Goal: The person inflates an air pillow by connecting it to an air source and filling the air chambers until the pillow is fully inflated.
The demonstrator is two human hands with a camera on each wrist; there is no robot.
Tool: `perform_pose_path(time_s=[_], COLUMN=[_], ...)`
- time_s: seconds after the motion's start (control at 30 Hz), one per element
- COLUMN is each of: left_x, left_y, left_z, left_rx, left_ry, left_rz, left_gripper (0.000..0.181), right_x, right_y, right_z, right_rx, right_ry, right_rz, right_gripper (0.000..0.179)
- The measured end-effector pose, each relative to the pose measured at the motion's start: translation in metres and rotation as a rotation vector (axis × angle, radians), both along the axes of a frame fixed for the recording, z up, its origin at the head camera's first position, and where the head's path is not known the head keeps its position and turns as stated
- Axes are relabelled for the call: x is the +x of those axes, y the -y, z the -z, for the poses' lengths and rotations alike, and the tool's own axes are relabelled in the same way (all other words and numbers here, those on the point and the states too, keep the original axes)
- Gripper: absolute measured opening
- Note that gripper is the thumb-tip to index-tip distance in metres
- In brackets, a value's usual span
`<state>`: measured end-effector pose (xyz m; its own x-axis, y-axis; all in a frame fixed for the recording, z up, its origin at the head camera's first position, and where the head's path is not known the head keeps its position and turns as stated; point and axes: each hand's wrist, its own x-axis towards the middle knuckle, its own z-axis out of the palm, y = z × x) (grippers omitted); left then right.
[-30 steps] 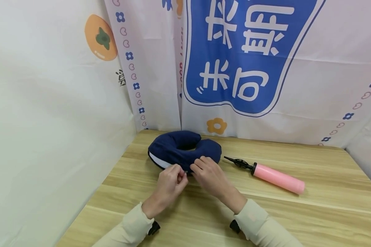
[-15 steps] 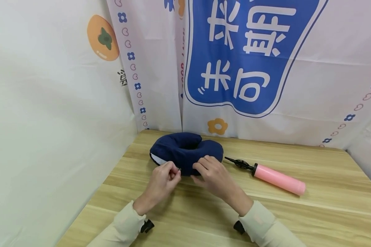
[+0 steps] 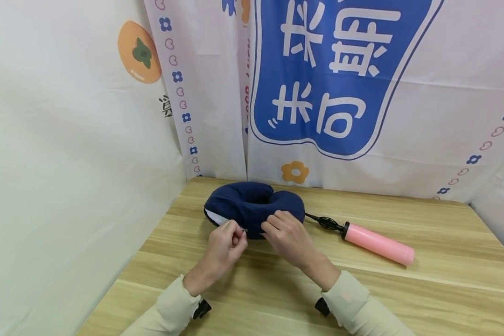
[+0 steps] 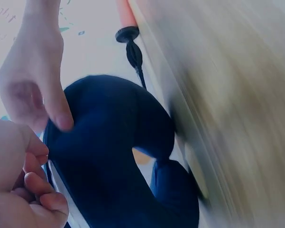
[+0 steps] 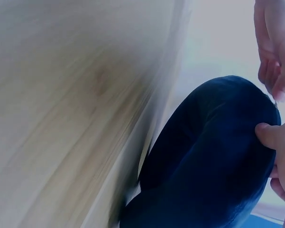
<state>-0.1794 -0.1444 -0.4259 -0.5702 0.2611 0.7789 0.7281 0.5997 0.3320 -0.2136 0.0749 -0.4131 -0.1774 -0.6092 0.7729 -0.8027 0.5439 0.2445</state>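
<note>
A navy U-shaped neck pillow [image 3: 252,203] lies on the wooden table [image 3: 424,289] near the back left corner. A strip of white inner lining [image 3: 215,216] shows along its near left edge. My left hand [image 3: 230,241] pinches a small metal zipper pull [image 3: 244,230] at the pillow's near edge. My right hand [image 3: 284,234] grips the pillow's near rim just to the right of it. In the left wrist view my right thumb presses the pillow [image 4: 118,156], with my left hand [image 4: 23,190] curled below. The right wrist view shows the pillow [image 5: 208,156] under my right hand [image 5: 277,156].
A pink hand pump [image 3: 378,242] with a black handle [image 3: 325,222] lies on the table to the right of the pillow. Printed fabric walls [image 3: 332,84] close off the back and the left side. The pump's handle [image 4: 130,45] also shows in the left wrist view.
My left hand has drawn the zipper pull a little to the left along the pillow's edge, and the white strip is shorter. My right hand has kept its hold.
</note>
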Motion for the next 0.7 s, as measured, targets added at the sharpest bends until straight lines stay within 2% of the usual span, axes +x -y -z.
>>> perform_pose_path(time_s=[0.1, 0.2, 0.33, 0.43, 0.57, 0.7], left_x=[-0.002, -0.004, -0.005, -0.002, 0.002, 0.005], left_y=[0.006, 0.010, 0.009, 0.006, -0.001, -0.003], left_z=[0.001, 0.001, -0.003, -0.006, -0.009, -0.008], left_rx=[0.011, -0.004, -0.025, -0.022, -0.035, -0.040], left_ry=[0.001, 0.052, 0.125, 0.158, 0.144, 0.097], left_rz=[-0.027, -0.038, -0.018, 0.038, 0.094, 0.086], left_gripper=[0.026, 0.025, 0.026, 0.029, 0.029, 0.029], right_x=[-0.002, -0.001, 0.005, 0.010, 0.011, 0.010], right_y=[-0.004, -0.005, -0.002, 0.004, 0.011, 0.012], right_z=[0.002, 0.003, -0.006, -0.013, -0.016, -0.015], right_rx=[-0.003, 0.003, -0.006, 0.008, 0.037, 0.043], right_ry=[-0.018, 0.030, 0.107, 0.093, 0.057, 0.069], right_rz=[-0.021, -0.003, 0.031, 0.033, 0.065, 0.070], right_gripper=[0.018, 0.021, 0.032, 0.037, 0.034, 0.028])
